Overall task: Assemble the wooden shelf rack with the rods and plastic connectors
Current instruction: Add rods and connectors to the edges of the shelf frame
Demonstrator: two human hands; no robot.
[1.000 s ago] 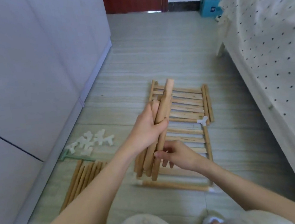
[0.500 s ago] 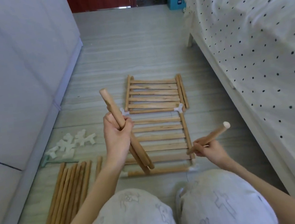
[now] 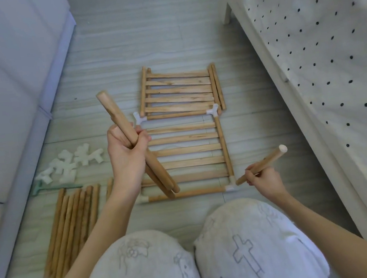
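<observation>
Connectors [image 3: 70,164] and spare rods [image 3: 73,228] lie beside cabinet [image 3: 5,91].

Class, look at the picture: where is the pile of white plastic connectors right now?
In the head view, the white connectors lie on the floor at the left, just beyond the loose rods and beside the left hand.

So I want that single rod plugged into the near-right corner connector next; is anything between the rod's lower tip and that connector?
Nothing visible. The short round wooden rod in the right hand points its lower end at the white plastic corner connector, with only bare floor between.
</observation>
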